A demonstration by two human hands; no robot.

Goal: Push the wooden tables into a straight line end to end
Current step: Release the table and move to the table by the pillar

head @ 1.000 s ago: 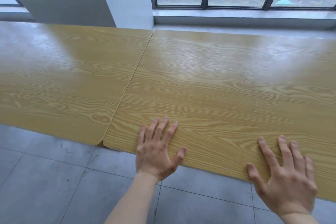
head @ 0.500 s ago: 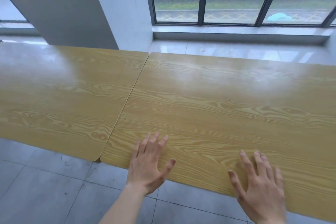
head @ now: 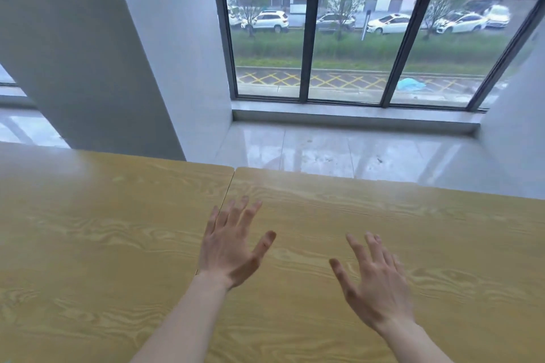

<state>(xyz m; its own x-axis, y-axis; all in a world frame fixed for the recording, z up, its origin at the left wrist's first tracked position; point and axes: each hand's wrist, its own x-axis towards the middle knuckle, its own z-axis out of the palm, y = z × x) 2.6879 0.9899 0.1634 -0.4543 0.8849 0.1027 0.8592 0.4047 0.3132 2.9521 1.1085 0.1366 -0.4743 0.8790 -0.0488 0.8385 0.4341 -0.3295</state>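
Two light wooden tables fill the lower half of the head view, butted end to end along a thin seam. The left table [head: 103, 230] and the right table [head: 442, 244] have far edges that nearly line up. My left hand [head: 233, 244] hovers over the seam with its fingers spread, holding nothing. My right hand [head: 374, 283] is raised above the right table, fingers apart and empty. Whether either hand touches the wood I cannot tell. The tables' near edges are out of frame.
A white pillar [head: 88, 68] stands just behind the left table. Beyond the right table lie glossy floor tiles [head: 339, 150] and a low sill [head: 354, 115] under a large dark-framed window [head: 354, 47]. A wall [head: 519, 127] closes the alcove on the right.
The view has tilted up from the near table edge and floor to the window. Both hands have lifted from the right table's near edge and now sit further forward, the left over the seam.
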